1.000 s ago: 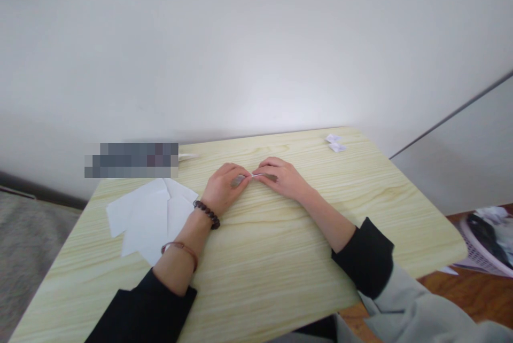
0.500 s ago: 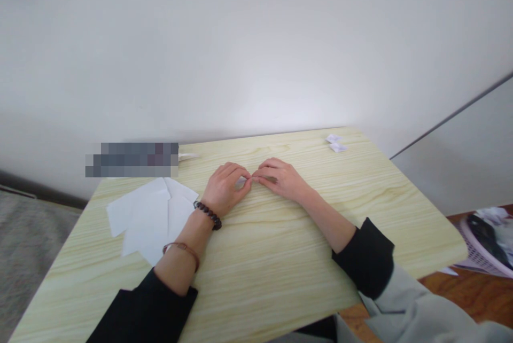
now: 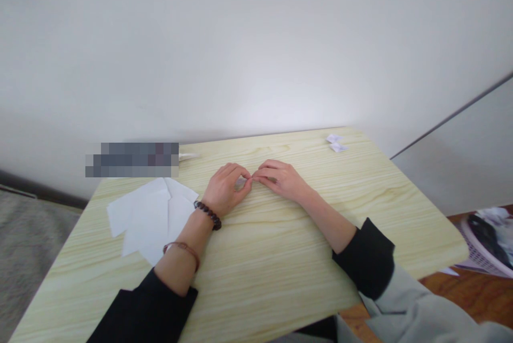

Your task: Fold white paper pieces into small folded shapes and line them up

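Note:
Over the middle of the table, my left hand (image 3: pixel 225 188) pinches a small whitish piece of paper (image 3: pixel 241 181) between thumb and forefinger. Most of the paper is hidden behind my fingers. My right hand (image 3: pixel 278 177) meets it from the other side, thumb and fingertips pressed together at the paper's edge, touching the left fingertips. Left of my left wrist, several white paper sheets (image 3: pixel 146 217) lie fanned out and overlapping. Two small folded white paper pieces (image 3: pixel 335 143) sit near the table's back right corner.
The light wood-grain table (image 3: pixel 272 268) stands against a white wall (image 3: pixel 256 49). A blurred-out item (image 3: pixel 134 160) lies at the back left. On the floor to the right is a pink basket (image 3: pixel 476 249) with crumpled paper and something black inside.

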The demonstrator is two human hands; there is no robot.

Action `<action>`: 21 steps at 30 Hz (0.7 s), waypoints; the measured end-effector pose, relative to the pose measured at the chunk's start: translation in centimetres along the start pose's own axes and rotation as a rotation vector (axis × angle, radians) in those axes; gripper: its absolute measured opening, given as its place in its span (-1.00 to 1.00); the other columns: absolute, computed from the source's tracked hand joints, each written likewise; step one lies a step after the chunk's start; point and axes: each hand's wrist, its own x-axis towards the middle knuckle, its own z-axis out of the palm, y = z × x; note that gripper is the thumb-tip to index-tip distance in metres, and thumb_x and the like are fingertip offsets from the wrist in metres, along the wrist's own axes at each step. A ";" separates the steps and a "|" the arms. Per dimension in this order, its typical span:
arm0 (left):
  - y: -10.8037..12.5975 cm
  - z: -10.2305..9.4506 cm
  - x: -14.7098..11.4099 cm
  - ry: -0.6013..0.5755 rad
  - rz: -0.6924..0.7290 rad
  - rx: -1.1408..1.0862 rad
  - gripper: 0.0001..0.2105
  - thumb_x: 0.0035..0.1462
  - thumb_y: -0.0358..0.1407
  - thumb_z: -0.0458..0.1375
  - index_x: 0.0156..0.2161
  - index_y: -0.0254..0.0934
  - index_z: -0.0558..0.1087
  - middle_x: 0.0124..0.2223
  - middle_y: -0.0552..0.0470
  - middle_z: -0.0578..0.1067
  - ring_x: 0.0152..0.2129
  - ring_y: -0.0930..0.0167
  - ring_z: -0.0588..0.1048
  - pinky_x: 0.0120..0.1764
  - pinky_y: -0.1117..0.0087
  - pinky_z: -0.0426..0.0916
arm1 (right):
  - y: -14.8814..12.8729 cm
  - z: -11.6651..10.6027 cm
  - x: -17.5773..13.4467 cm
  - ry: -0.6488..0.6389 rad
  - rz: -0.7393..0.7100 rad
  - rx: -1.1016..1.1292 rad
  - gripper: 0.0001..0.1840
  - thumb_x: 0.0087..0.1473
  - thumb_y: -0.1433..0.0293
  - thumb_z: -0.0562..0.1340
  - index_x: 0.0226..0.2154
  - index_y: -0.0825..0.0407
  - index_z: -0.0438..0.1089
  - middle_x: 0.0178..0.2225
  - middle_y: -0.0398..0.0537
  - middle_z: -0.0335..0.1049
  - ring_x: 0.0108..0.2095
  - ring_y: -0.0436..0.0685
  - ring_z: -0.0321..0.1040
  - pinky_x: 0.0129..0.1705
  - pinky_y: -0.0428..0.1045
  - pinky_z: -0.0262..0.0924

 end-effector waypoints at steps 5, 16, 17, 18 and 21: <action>-0.1 0.1 0.0 -0.006 -0.002 -0.004 -0.93 0.14 -0.35 0.06 -0.34 -0.25 0.39 -0.32 -0.02 0.49 -0.33 0.35 0.43 -0.20 0.28 0.35 | 0.0 0.0 0.0 0.022 -0.005 -0.012 -0.74 0.22 0.30 0.09 -0.28 0.00 0.48 -0.32 -0.04 0.42 -0.26 0.04 0.34 -0.20 -0.06 0.25; 0.1 0.1 0.1 0.005 0.023 0.030 -0.94 0.12 -0.36 0.08 -0.35 -0.25 0.40 -0.33 -0.02 0.49 -0.33 0.34 0.44 -0.20 0.29 0.34 | 0.0 0.1 0.0 0.025 -0.010 0.011 -0.75 0.22 0.29 0.10 -0.30 0.03 0.45 -0.31 -0.03 0.43 -0.23 0.06 0.34 -0.15 -0.04 0.25; 0.1 0.1 0.1 0.010 0.025 0.030 -0.94 0.12 -0.36 0.08 -0.35 -0.26 0.40 -0.33 -0.03 0.49 -0.33 0.34 0.44 -0.20 0.28 0.34 | 0.0 0.1 0.0 0.022 -0.008 0.016 -0.76 0.22 0.30 0.10 -0.29 0.03 0.45 -0.30 -0.03 0.43 -0.23 0.05 0.34 -0.15 -0.04 0.25; 0.2 0.1 0.1 0.015 0.030 0.029 -0.94 0.11 -0.37 0.08 -0.35 -0.26 0.40 -0.33 -0.03 0.50 -0.33 0.33 0.44 -0.21 0.27 0.33 | 0.1 0.1 0.0 0.020 -0.006 0.022 -0.76 0.22 0.30 0.10 -0.29 0.03 0.45 -0.30 -0.03 0.43 -0.23 0.05 0.34 -0.14 -0.05 0.25; 0.2 0.1 0.1 0.027 0.039 0.024 -0.95 0.10 -0.38 0.09 -0.36 -0.26 0.40 -0.33 -0.02 0.50 -0.34 0.34 0.44 -0.21 0.28 0.34 | 0.1 0.2 0.0 0.018 0.001 0.034 -0.76 0.22 0.31 0.09 -0.29 0.02 0.44 -0.29 -0.04 0.43 -0.22 0.05 0.34 -0.14 -0.04 0.25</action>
